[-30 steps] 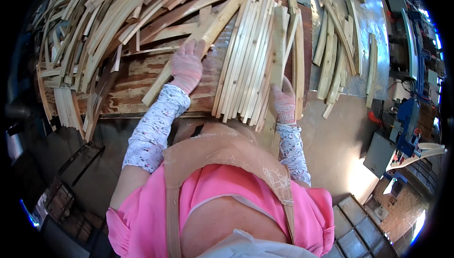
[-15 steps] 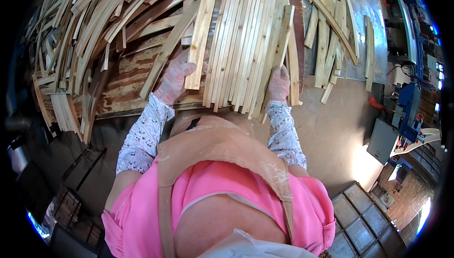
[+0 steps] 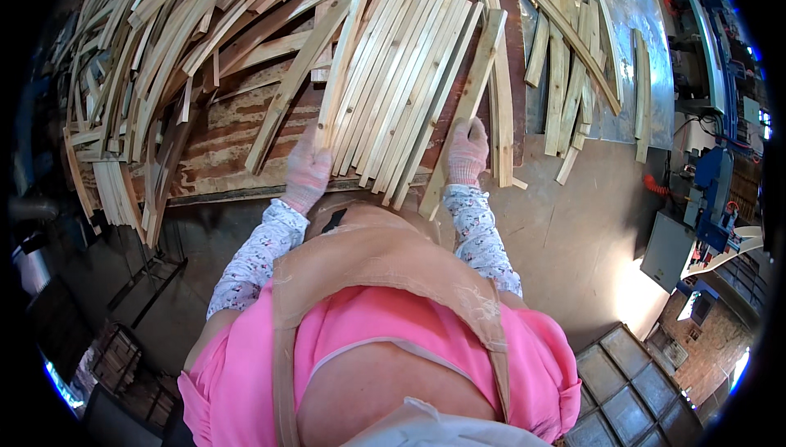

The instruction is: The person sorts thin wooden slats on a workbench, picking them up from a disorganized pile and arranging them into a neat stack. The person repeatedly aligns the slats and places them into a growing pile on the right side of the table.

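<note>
A row of narrow, pale wooden strips (image 3: 401,79) lies side by side on the bench, slanting slightly, far ends to the right. In a striped knit glove, my left hand (image 3: 308,170) is closed around the near end of a wooden strip (image 3: 345,66) along the row's left side. My right hand (image 3: 467,154), gloved alike, grips another wooden strip (image 3: 483,66) to the right of the row. That strip stands apart from the row, its near end reaching past the bench edge. The fingers of both hands are partly hidden.
A large heap of loose strips (image 3: 164,46) covers the left of the bench (image 3: 233,140). More strips (image 3: 501,111) lie just right of my right hand. Several strips (image 3: 573,62) rest on a metal sheet (image 3: 606,119) farther right. A blue machine (image 3: 712,193) stands at the right.
The row has tilted, its near ends shifting left. My left hand's strip now lies against the row. My right hand has moved left and nearer with its strip, and a gap shows beside the row.
</note>
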A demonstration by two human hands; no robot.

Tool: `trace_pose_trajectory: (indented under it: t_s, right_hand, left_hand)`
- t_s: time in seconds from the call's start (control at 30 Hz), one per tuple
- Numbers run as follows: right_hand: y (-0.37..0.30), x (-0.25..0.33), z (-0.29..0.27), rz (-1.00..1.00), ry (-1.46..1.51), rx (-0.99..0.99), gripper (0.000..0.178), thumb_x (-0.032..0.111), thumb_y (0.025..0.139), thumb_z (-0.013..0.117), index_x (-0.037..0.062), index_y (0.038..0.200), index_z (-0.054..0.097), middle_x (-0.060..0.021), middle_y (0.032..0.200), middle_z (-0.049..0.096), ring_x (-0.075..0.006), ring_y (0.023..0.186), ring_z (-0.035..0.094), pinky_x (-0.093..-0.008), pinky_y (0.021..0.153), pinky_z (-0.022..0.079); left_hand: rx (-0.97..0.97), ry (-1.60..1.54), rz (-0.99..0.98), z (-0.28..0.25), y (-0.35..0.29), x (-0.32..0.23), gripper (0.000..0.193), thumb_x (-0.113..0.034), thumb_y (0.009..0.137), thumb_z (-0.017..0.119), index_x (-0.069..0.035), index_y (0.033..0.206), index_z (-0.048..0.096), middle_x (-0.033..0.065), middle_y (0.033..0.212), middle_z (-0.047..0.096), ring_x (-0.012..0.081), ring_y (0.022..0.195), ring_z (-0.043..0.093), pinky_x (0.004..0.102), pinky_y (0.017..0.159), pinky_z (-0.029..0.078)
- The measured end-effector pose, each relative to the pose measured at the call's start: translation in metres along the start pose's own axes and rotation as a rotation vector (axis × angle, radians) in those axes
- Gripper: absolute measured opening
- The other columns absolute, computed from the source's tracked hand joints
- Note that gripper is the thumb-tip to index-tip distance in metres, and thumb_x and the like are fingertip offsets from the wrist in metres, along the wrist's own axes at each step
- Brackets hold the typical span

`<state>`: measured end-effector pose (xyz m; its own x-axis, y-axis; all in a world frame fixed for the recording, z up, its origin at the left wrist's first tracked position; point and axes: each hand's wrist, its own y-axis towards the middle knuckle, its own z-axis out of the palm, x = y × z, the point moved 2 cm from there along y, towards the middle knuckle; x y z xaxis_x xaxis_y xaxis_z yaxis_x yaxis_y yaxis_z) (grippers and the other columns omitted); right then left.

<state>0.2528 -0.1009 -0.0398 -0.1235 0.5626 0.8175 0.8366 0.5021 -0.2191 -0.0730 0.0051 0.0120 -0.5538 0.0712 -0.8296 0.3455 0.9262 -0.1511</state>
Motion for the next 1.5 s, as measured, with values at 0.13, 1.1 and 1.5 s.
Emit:
trace_pose_trajectory:
  t_s: [0.13, 1.1, 1.5]
  right_hand:
    - [-0.007, 0.057, 0.018, 0.235, -0.049, 0.081, 0.042, 0.034, 0.105, 0.061, 0.0070, 0.137, 0.065, -0.0165, 0.112, 0.075, -0.0361, 0.107, 0.072, -0.0447, 0.096, 0.055]
    - [-0.014, 0.046, 0.023, -0.095, -0.625, 0.269, 0.063, 0.052, 0.098, 0.062, 0.0094, 0.144, 0.056, -0.0254, 0.122, 0.067, -0.0452, 0.117, 0.064, -0.0551, 0.098, 0.052]
    - [-0.004, 0.034, 0.021, -0.106, -0.670, 0.400, 0.084, 0.059, 0.093, 0.068, 0.0082, 0.156, 0.046, -0.0245, 0.132, 0.066, -0.0441, 0.122, 0.066, -0.0531, 0.101, 0.054]
  left_hand:
    - [-0.043, 0.283, 0.208, -0.021, 0.004, 0.036, 0.055, -0.012, 0.094, 0.060, -0.005, 0.148, 0.056, 0.0243, 0.129, 0.069, 0.0423, 0.115, 0.068, 0.0480, 0.101, 0.054]
    - [-0.041, 0.173, -0.019, -0.034, 0.043, 0.018, 0.065, -0.030, 0.096, 0.069, -0.006, 0.153, 0.052, 0.0238, 0.147, 0.059, 0.0398, 0.139, 0.055, 0.0480, 0.121, 0.041]
    - [-0.129, -0.125, 0.470, 0.092, 0.107, -0.171, 0.080, -0.038, 0.091, 0.081, 0.004, 0.151, 0.050, 0.0278, 0.149, 0.057, 0.0423, 0.141, 0.053, 0.0486, 0.119, 0.041]
